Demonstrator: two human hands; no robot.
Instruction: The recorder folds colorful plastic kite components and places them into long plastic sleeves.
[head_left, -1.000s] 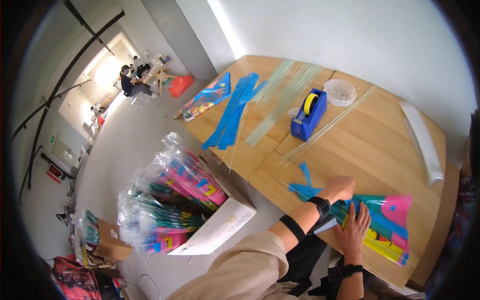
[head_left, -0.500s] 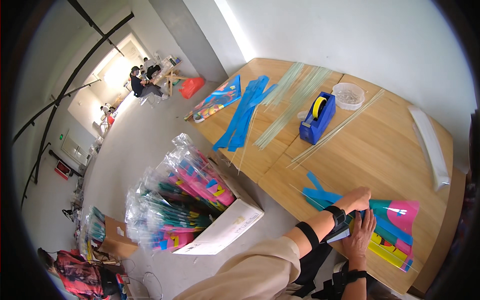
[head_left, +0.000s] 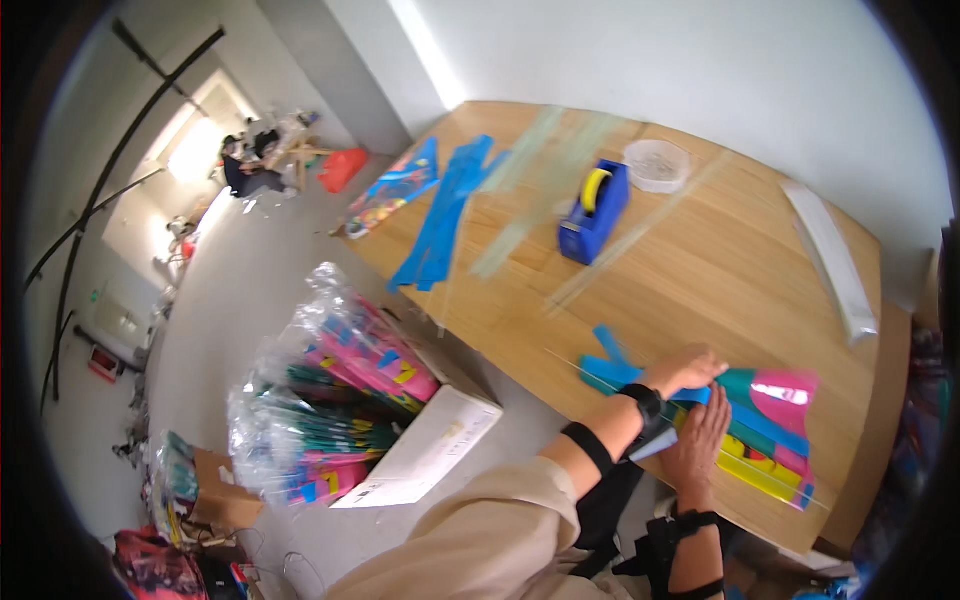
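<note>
At the table's near right lies a folded, glossy plastic sheet [head_left: 785, 395] in pink, teal, blue and yellow, with a thin rod along its near edge. My left hand [head_left: 685, 370] is curled closed at the sheet's left end; what its fingertips pinch is too small to tell. Just below it, my right hand [head_left: 700, 435] rests flat on the sheet with fingers stretched out. Blue strips [head_left: 612, 362] stick out to the left from under my left forearm. My hands cover part of the sheet.
A blue tape dispenser [head_left: 594, 215] with yellow tape stands beside a clear bowl [head_left: 657, 165]. Thin pale rods [head_left: 510, 235] and blue strips [head_left: 440, 215] lie farther left. A white bundle [head_left: 830, 260] is at right. A carton [head_left: 430, 445] of wrapped colourful pieces sits left of the table.
The view has shifted, so the table and everything on it sit a little farther left and higher, slightly blurred. My hands keep nearly the same hold at the sheet.
</note>
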